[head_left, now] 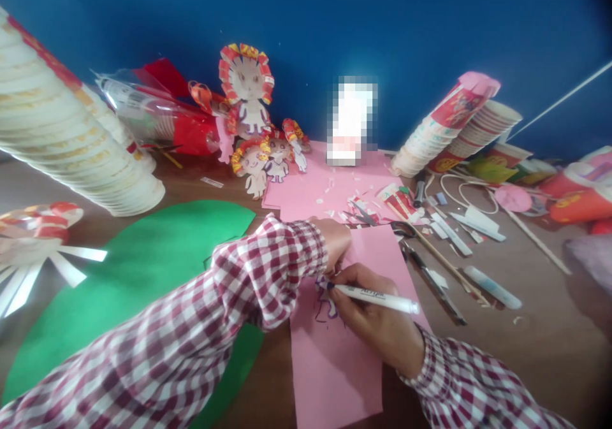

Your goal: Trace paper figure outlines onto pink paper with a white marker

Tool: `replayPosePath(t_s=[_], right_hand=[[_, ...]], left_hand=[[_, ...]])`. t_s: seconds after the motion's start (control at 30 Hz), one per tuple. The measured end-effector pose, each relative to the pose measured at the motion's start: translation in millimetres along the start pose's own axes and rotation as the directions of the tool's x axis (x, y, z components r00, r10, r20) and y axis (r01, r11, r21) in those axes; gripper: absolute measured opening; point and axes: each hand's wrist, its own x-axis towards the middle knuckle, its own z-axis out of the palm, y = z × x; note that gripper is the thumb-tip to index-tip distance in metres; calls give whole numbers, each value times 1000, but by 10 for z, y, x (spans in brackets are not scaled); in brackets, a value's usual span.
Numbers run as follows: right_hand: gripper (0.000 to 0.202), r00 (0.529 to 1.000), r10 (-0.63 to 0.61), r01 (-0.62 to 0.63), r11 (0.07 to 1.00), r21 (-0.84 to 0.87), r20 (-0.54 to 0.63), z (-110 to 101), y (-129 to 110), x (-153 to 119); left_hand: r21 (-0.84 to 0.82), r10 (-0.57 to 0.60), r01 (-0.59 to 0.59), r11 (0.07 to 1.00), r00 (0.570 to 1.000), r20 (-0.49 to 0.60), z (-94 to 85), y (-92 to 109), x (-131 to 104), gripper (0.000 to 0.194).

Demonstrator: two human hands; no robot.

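Observation:
A white acrylic marker (377,298) is gripped in my right hand (370,320), its dark tip down on a sheet of pink paper (335,378). Purple outlines (326,311) of a small figure show on the sheet beside the tip. My left hand (335,241) rests at the upper part of the paper, just beyond the marker tip. Its fingers are mostly hidden behind the wrist and checked sleeve, so I cannot see whether they hold anything.
Left lie a green paper shape (186,244) and a tall paper-cup stack (71,123). Paper dolls (248,91) stand at the back. Scissors (361,211), paper scraps, a black pen (435,282) and a capped tube (492,287) lie right, before more stacked cups (444,123).

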Motion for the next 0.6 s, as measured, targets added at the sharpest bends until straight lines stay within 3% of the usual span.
replayPosePath(t_s=[0.6], right_hand=[[6, 1000, -16, 16, 1000, -13, 5, -6, -2, 4]], left_hand=[[3, -13, 13, 1000, 1000, -9, -12, 24, -11, 18]])
